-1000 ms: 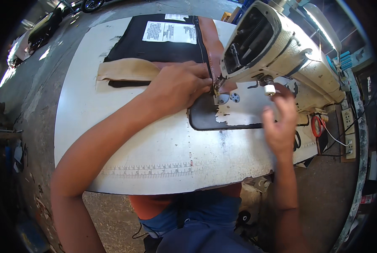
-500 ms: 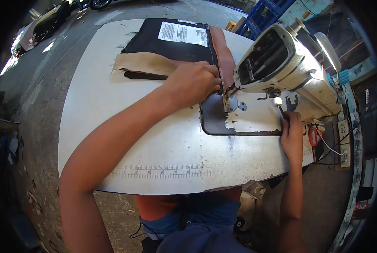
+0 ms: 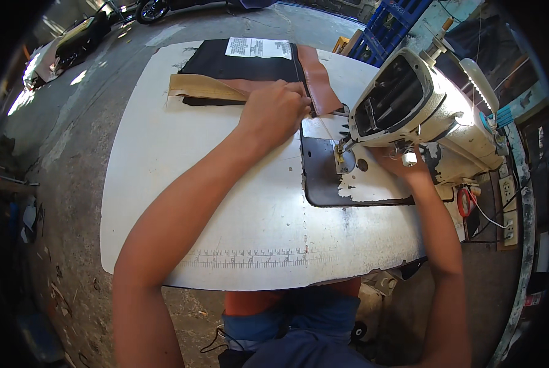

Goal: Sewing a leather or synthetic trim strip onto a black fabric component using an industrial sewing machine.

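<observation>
A black fabric panel (image 3: 244, 66) with a white printed label (image 3: 259, 48) lies on the sewing table. A reddish-brown strip (image 3: 318, 80) runs along its right side; a tan-backed strip (image 3: 206, 87) folds across its near edge. My left hand (image 3: 276, 109) is closed on the panel's near right corner. A thin thread stretches from there to the needle area of the sewing machine (image 3: 403, 92). My right hand (image 3: 397, 161) reaches beneath the machine's arm, right of the needle; its fingers are largely hidden. Small dark tips (image 3: 344, 130) show beyond the needle; their kind is unclear.
The white table (image 3: 225, 214) has a printed ruler scale near its front edge. A red-handled object (image 3: 464, 202) and power sockets (image 3: 509, 208) are at the right. A blue rack (image 3: 391, 30) stands behind the table, and a motorcycle wheel (image 3: 152, 10) shows far back.
The panel and strips have slid away from the needle, with my left hand on them. My right hand has left a dark object by the table's right edge and gone under the machine's arm.
</observation>
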{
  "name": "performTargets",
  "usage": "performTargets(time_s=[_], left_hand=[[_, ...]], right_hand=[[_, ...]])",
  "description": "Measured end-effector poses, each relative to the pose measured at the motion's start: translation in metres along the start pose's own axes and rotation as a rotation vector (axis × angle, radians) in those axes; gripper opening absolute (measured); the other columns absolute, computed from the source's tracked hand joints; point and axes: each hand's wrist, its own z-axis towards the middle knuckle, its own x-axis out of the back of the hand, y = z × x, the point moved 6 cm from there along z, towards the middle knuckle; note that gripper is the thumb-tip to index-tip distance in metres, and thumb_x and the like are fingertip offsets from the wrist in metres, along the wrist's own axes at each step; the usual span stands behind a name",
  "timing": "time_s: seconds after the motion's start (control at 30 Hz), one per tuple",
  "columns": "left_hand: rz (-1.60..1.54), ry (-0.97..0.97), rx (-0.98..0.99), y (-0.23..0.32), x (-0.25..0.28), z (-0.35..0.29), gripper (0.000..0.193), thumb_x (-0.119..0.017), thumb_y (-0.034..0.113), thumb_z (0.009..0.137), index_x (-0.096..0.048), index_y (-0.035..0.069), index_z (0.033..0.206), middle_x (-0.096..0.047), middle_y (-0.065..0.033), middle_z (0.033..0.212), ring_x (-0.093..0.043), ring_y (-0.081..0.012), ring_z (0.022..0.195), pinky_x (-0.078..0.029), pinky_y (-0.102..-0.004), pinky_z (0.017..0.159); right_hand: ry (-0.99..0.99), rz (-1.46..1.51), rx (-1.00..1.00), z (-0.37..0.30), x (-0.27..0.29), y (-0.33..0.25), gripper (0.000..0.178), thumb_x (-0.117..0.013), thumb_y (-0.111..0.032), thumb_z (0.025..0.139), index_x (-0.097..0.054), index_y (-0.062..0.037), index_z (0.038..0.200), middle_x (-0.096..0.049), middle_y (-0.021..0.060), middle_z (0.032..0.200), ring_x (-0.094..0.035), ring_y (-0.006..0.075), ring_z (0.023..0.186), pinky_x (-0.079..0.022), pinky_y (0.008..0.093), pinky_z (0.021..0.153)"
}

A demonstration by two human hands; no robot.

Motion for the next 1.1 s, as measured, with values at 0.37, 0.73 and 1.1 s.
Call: performTargets(time_s=[0.37,0.73,1.1], left_hand=[[0.09,0.108,0.153,-0.024,0.02,-0.017,0.019,-0.069,0.019,0.1,-0.085,0.01,0.1,-0.078,-0.0071,0.107,-0.073,-0.0326,0.09,-0.058,-0.0448,0.076],[0.167,-0.208,0.453,0.0,0.083,-0.044,0.041,-0.07,0.033,0.1,-0.076,0.01,0.132,-0.082,-0.0176,0.11,-0.076,-0.0398,0.098,-0.059,-0.0471,0.087],[0.421,-0.213,0.317,-0.117,0.034,0.014,0.029,-0.068,0.036,0.1,-0.077,0.009,0.108,-0.08,-0.0178,0.102,-0.073,-0.0438,0.091,-0.057,-0.0524,0.081]], right_hand=[[-0.827,-1.52,0.267,0.007,-0.115,0.12,0.045,-0.059,-0.028,0.111,-0.056,-0.0124,0.154,-0.066,0.0082,0.147,-0.062,0.0207,0.137,-0.05,0.0345,0.12],[0.013,-2.556,1.31,-0.111,-0.1,0.097,0.027,-0.07,-0.005,0.098,-0.078,-0.0086,0.123,-0.07,0.0119,0.104,-0.063,0.0302,0.092,-0.054,0.0405,0.084],[0.081,-2.306,1.49,-0.11,-0.103,0.114,0.028,-0.07,-0.009,0.099,-0.082,-0.0139,0.123,-0.063,0.0097,0.101,-0.056,0.0297,0.095,-0.048,0.0426,0.085]])
